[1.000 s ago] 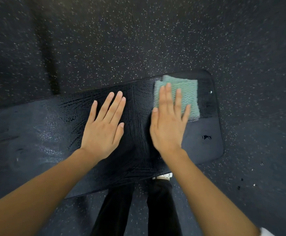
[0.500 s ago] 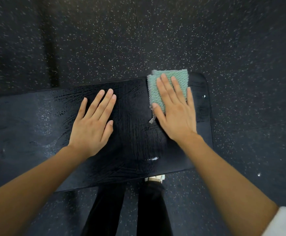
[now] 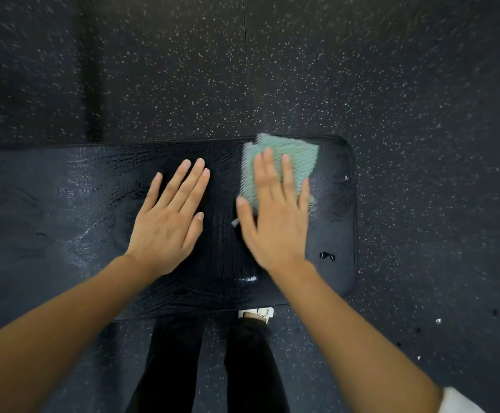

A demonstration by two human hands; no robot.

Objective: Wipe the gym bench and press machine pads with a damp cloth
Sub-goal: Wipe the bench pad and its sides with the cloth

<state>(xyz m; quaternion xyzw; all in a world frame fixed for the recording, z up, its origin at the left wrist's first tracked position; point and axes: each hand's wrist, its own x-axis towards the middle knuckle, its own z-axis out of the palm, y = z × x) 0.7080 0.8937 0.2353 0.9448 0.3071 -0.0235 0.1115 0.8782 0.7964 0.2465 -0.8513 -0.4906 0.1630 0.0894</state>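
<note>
Cloth green, ribbed, folded, blurred.

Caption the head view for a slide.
Right hand presses a green cloth flat on the wet black bench pad; left hand rests flat beside it.

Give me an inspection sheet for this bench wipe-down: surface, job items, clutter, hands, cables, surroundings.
Surface: black bench pad, wet streaks across its middle, a small glinting mark near its right end.
Job's things: green cloth lying flat on the pad's far right part.
Clutter: nothing seen.
Hands: left hand flat on the pad, fingers straight; right hand flat on the cloth, blurred.
Cables: nothing seen.
Surroundings: dark speckled floor; dark trousers and a pale shoe below the pad's near edge.
</note>
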